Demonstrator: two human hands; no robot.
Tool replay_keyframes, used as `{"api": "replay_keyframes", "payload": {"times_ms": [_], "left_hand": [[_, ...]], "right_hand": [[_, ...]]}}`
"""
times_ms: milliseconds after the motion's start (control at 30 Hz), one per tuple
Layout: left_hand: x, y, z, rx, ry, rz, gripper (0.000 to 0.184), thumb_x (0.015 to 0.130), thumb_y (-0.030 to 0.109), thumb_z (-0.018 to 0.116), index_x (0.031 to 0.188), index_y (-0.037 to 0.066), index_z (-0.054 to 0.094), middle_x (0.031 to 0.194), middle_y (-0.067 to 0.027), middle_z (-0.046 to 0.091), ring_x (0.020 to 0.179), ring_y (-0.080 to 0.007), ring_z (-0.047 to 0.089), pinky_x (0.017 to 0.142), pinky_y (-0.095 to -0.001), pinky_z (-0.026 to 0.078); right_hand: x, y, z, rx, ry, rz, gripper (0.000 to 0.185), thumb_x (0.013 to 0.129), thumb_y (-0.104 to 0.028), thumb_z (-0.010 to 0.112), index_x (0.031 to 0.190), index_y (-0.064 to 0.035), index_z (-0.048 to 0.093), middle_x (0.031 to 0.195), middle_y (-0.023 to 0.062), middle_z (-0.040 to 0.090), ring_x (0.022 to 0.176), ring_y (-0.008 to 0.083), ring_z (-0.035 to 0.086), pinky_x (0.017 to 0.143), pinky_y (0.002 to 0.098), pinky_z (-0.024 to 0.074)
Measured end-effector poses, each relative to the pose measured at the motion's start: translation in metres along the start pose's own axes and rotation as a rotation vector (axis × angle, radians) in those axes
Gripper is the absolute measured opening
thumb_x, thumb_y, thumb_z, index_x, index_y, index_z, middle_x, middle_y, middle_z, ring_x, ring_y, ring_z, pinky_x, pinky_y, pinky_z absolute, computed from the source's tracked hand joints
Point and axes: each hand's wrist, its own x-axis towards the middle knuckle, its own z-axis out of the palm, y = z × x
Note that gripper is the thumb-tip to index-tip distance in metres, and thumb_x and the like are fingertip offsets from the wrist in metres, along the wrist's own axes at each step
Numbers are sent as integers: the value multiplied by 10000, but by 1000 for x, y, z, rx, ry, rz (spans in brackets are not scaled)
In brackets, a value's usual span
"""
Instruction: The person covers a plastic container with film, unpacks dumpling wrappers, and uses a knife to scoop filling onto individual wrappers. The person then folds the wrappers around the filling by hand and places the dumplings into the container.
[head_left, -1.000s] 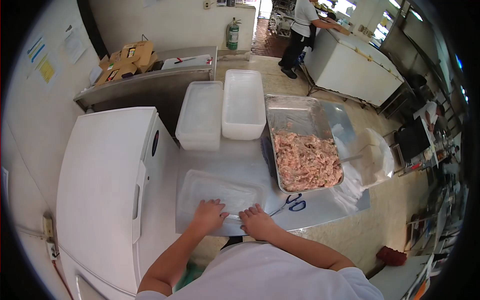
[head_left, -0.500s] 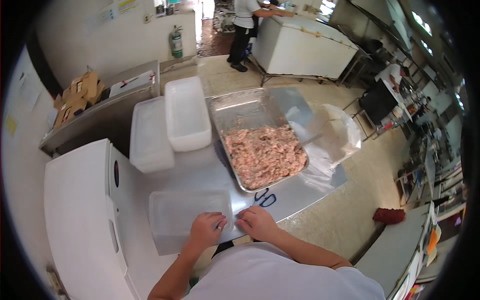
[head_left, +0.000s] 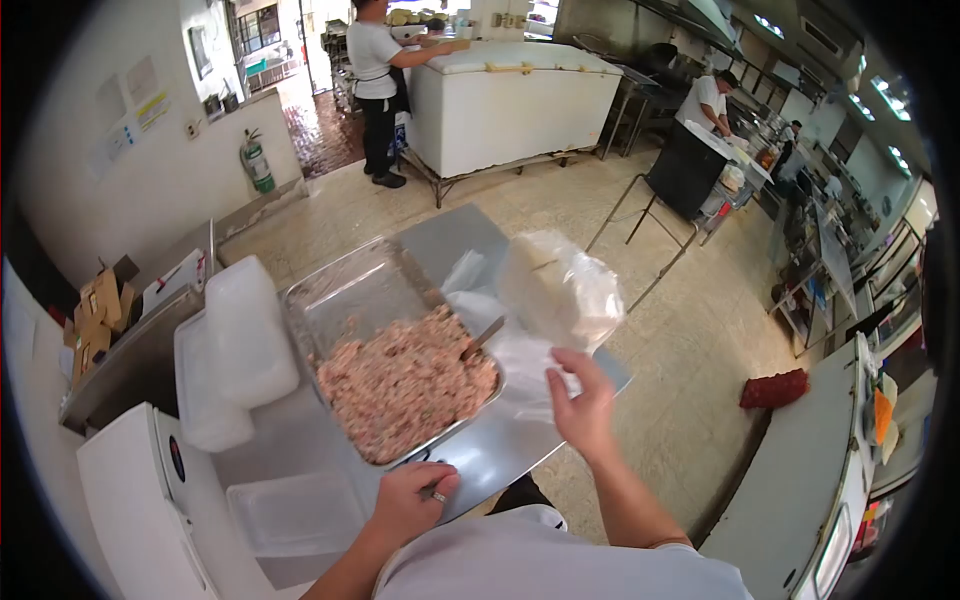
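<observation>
My left hand is closed at the table's near edge, fingers curled; whether anything is inside is hidden. Just beyond it, the dark blue handles of what look like scissors show in part beside the tray. My right hand reaches over the table's right side, thumb and fingers apart, close to crumpled clear plastic; contact cannot be made out. A large metal tray holds ground meat mixture with a spoon-like handle sticking out. A plastic bag with pale contents lies behind.
On the left stand two translucent containers and a shallow, clear container or lid. A white fridge-like unit adjoins the metal table. Beyond are a white chest freezer, a person beside it, and a red sack.
The view has turned to the right. My right hand has left the table's near edge and stretched out toward the plastic. My left hand has moved off the shallow container, and its fingers have curled.
</observation>
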Motion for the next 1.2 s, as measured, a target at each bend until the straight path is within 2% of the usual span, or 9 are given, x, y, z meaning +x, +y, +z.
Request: {"api": "replay_keyframes", "payload": {"times_ms": [200,400,467,533,667,833,1033,1100,1200], "left_hand": [[148,77,98,-10,2,261,114,885,106,780,950,16,753,909,-142,760,799,-293,730,723,-373,571],[303,143,164,336,391,328,178,863,138,793,961,7,724,905,-148,721,767,-325,704,717,-395,567],[323,132,174,488,319,232,202,855,147,799,977,8,715,912,-153,713,770,-324,697,719,-399,565],[337,117,177,478,244,104,207,849,135,789,994,11,709,940,-160,709,807,-340,695,737,-416,562],[336,101,179,226,182,-120,169,842,30,727,1007,13,698,983,-173,706,874,-354,702,758,-415,556],[334,86,188,87,297,-59,169,844,-89,651,983,3,676,943,-168,704,836,-300,703,737,-361,547],[333,87,189,49,338,-58,142,888,-33,681,1020,11,709,959,-156,711,836,-253,700,752,-343,547],[334,95,181,11,298,-147,156,921,-8,689,1064,26,741,969,-110,705,853,-190,682,778,-305,544],[347,118,157,193,192,-37,214,918,45,711,1124,54,769,993,-120,719,874,-246,705,788,-329,557]], "right_hand": [[97,102,-66,3,124,110,245,902,-18,712,1146,1,709,1139,173,714,1013,313,694,796,374,580],[181,162,-74,149,-159,142,284,884,-52,729,1160,12,714,1149,198,701,1016,347,687,810,403,580],[201,178,-67,143,-297,25,296,874,-92,744,1149,16,721,1153,212,695,1002,371,683,830,426,574],[215,189,-55,161,-399,-75,270,863,-152,758,1076,13,753,1045,215,717,942,400,686,862,460,557],[240,198,-49,260,-802,53,209,872,-138,747,1018,10,771,901,190,737,845,325,714,801,412,562],[248,206,-36,456,-793,195,212,883,-142,734,1005,27,768,871,186,748,775,233,716,733,363,563],[255,185,-39,241,-864,83,245,829,-125,744,1002,48,763,880,214,750,808,333,735,757,399,578],[247,181,-37,220,-778,29,214,801,-90,734,964,46,760,870,216,742,813,373,719,753,422,577],[232,184,-29,223,-559,-162,161,767,-51,726,898,42,741,837,207,724,801,397,693,740,451,569]]}}
